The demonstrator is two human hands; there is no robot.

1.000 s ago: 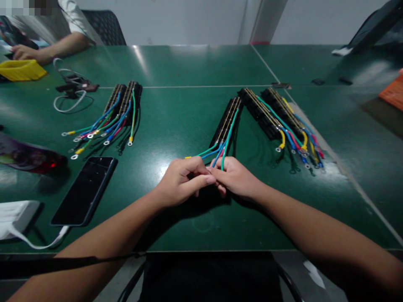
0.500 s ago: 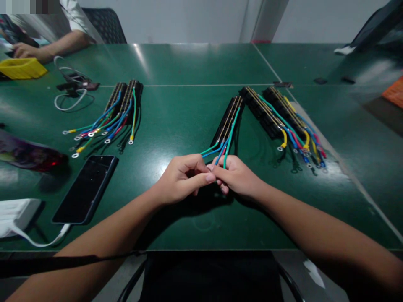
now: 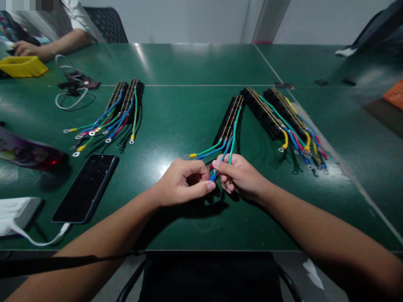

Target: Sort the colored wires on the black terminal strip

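A black terminal strip [image 3: 228,119] with brass-coloured rows lies tilted in front of me, and green, blue and red wires run from its near end. My left hand [image 3: 185,181] pinches the blue-sleeved end of a blue wire [image 3: 213,176] between thumb and forefinger. Just right of it, my right hand [image 3: 239,172] is closed round the blue and green wires [image 3: 233,142]. A green wire with a yellow-sleeved ring end [image 3: 192,155] and another blue wire reach out left above my left hand.
Two wired strips [image 3: 262,111] lie to the right and two more [image 3: 127,98] to the left. A phone [image 3: 85,188], white power bank [image 3: 17,214], bottle [image 3: 30,149], cables and yellow tray [image 3: 23,67] are on the left. A person's hand [image 3: 28,49] rests at the far left.
My hands have moved slightly apart. The blue sleeve and some red now show between them, and the yellow-sleeved end has come into view above my left hand.
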